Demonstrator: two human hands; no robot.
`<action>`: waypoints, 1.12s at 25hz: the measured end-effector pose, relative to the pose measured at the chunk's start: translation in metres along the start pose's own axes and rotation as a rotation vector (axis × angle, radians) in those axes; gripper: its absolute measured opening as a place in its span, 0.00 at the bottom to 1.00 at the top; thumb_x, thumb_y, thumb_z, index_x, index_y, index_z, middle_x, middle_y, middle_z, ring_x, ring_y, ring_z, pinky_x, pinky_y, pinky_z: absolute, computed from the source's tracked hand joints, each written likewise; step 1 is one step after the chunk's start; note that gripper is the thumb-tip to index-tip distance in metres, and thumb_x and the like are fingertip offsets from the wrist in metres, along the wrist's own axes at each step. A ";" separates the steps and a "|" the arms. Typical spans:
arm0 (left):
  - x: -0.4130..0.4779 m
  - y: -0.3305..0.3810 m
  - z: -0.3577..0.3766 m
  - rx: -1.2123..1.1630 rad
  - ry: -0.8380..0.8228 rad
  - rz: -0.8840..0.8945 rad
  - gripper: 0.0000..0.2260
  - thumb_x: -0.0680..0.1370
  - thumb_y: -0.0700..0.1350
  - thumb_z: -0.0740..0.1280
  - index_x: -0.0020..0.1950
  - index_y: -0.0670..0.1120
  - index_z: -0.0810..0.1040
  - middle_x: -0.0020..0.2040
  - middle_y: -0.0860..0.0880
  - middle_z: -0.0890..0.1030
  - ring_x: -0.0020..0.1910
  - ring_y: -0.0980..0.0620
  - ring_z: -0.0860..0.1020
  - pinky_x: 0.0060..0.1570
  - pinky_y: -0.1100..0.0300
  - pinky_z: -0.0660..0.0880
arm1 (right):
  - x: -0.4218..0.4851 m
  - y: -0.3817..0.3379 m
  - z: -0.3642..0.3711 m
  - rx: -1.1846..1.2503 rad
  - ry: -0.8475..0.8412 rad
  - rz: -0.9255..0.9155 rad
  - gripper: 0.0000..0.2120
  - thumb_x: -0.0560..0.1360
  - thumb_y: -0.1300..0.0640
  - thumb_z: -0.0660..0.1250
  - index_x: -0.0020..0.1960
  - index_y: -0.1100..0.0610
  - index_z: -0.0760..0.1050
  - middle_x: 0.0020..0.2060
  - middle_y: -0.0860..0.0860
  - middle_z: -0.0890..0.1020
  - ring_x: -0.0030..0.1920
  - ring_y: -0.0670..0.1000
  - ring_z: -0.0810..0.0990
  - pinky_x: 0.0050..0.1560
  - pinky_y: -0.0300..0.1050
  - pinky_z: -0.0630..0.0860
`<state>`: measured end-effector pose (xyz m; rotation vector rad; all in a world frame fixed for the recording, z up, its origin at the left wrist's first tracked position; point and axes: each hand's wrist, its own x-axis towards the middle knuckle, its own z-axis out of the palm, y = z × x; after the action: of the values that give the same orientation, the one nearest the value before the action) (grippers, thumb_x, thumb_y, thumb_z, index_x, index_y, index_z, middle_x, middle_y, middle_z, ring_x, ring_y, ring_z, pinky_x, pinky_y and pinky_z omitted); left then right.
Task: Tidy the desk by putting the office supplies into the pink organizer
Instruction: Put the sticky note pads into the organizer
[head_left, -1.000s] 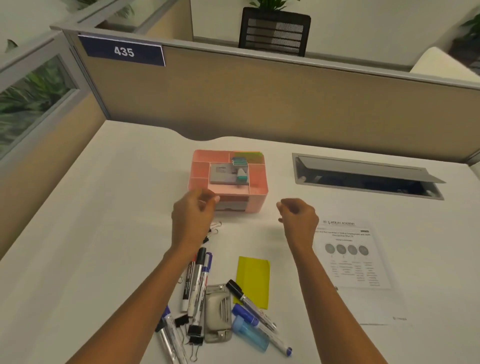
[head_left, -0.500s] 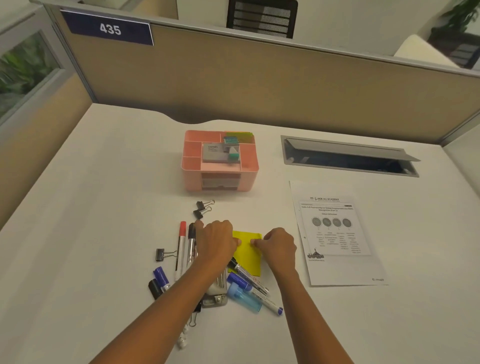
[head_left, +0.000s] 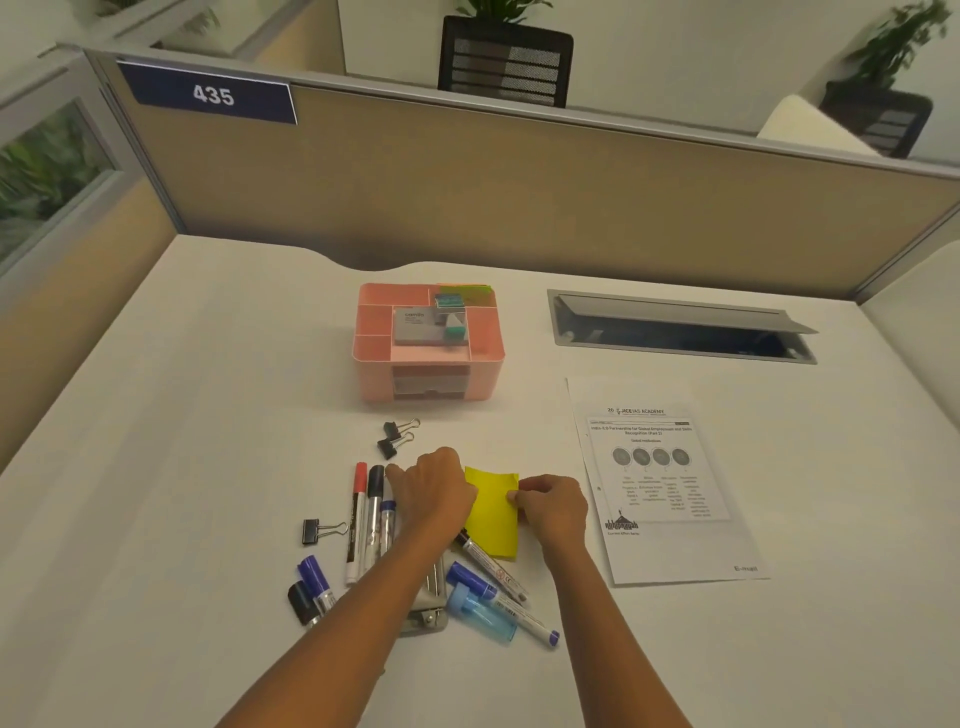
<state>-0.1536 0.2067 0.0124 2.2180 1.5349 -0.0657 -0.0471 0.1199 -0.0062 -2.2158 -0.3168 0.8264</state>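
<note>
Binder clips (head_left: 399, 430) visible: three; organizer (head_left: 374, 384): one.

White desk (head_left: 182, 441) w/ pink organizer (head_left: 374, 384), yellow pad (head_left: 492, 514), markers (head_left: 358, 519), binder clips (head_left: 395, 431), punch (head_left: 428, 616), printed sheet (head_left: 675, 545)

Both bare forearms are reaching forward, converging. Left grip (head_left: 434, 493) is lying knuckles-up, fingers curling under, tips hidden. Right grip (head_left: 553, 506) is pinching the edge of the yellow pad (head_left: 491, 522) between thumb and forefinger.

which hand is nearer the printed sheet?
Right. The right hand sits just left of the printed sheet, at the right edge of the yellow pad; the left hand is beyond the pad, by the markers.
</note>
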 end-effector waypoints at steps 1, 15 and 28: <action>0.002 0.000 -0.001 -0.051 -0.002 -0.007 0.08 0.73 0.51 0.69 0.45 0.48 0.75 0.42 0.52 0.80 0.42 0.50 0.76 0.50 0.53 0.64 | 0.000 0.000 -0.002 0.076 -0.010 0.006 0.06 0.70 0.62 0.73 0.47 0.57 0.82 0.42 0.56 0.85 0.41 0.55 0.84 0.48 0.51 0.81; 0.009 0.014 -0.082 -0.626 0.206 0.178 0.05 0.72 0.50 0.72 0.45 0.55 0.79 0.44 0.56 0.82 0.44 0.53 0.79 0.44 0.55 0.78 | 0.002 -0.070 -0.045 0.527 -0.060 -0.355 0.08 0.74 0.66 0.70 0.52 0.60 0.80 0.43 0.52 0.84 0.45 0.52 0.84 0.42 0.38 0.81; 0.125 0.041 -0.192 -0.544 0.544 0.345 0.05 0.72 0.50 0.71 0.47 0.52 0.81 0.42 0.55 0.84 0.42 0.51 0.81 0.43 0.51 0.80 | 0.076 -0.228 -0.042 0.328 0.082 -0.764 0.07 0.75 0.59 0.69 0.51 0.59 0.83 0.43 0.52 0.85 0.45 0.50 0.84 0.51 0.49 0.82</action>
<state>-0.1086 0.3782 0.1636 2.0828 1.1761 1.0061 0.0435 0.2894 0.1442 -1.6173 -0.8508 0.3310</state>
